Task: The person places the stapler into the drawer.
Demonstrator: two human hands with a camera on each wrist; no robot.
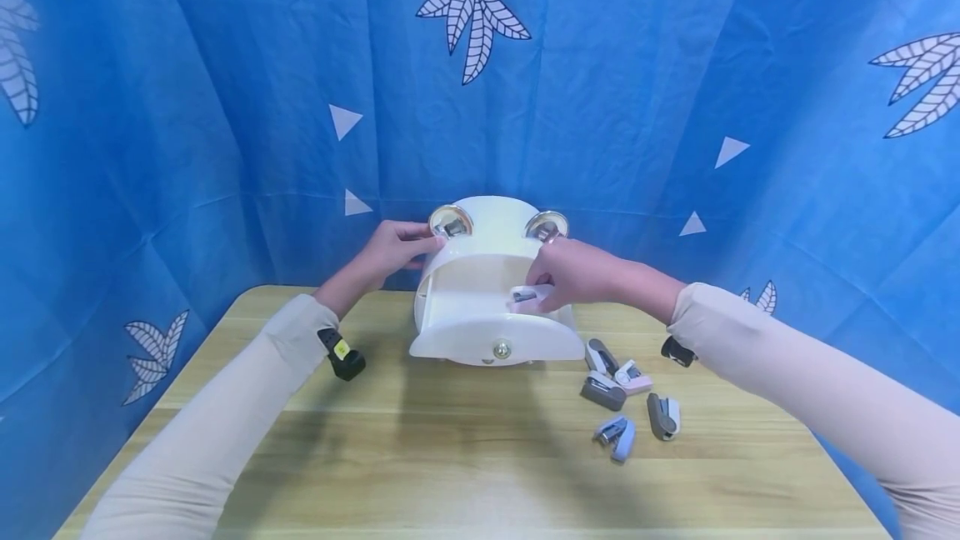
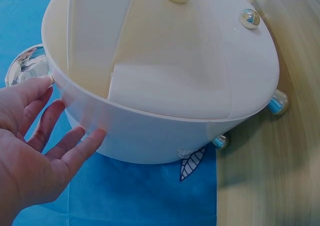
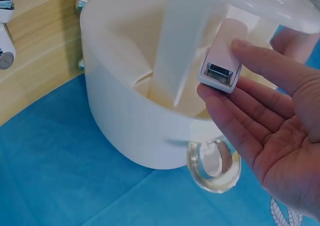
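**Small stapler held at the rim of a white round box**

The right hand (image 1: 573,273) pinched a small pale stapler (image 3: 222,56) between thumb and fingertips, holding it just over the right part of the white round box (image 1: 487,290). In the right wrist view the stapler sat at the tips of the fingers (image 3: 235,111), its metal mouth facing the camera, directly above the box's open compartment and beside an upright divider (image 3: 182,41) inside it. The stapler looked clear of the box wall, though whether it brushed the divider could not be told.

The left hand (image 1: 390,252) lay against the left side of the box with fingers straight and spread, gripping nothing; the left wrist view showed its fingertips (image 2: 92,136) touching the outer wall below the rim, next to a shiny round handle (image 2: 27,66).

The box stood at the far middle of the wooden table (image 1: 450,457). On the table near and to the right of it lay a loose cluster of other small staplers (image 1: 626,398), well apart from both hands. Blue patterned cloth (image 1: 225,65) hung behind and around the table
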